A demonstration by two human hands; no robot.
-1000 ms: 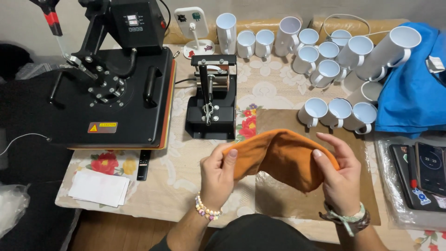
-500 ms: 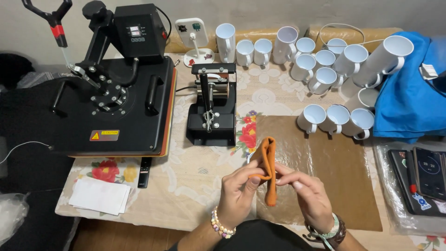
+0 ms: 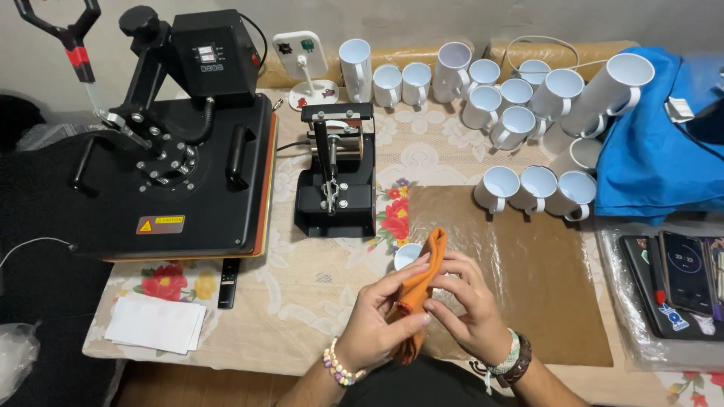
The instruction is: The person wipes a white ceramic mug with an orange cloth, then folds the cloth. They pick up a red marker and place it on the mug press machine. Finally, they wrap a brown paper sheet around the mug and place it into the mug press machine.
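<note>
Over the table (image 3: 317, 294), orange cloth (image 3: 419, 283) half-hides a mug (image 3: 407, 255).

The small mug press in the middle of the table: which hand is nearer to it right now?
Left. The left hand sits below the mug press, slightly to its right, gripping the orange cloth; the right hand is farther right.

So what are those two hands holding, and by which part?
Both the left hand and right hand pinch a folded orange cloth around its middle.
</note>
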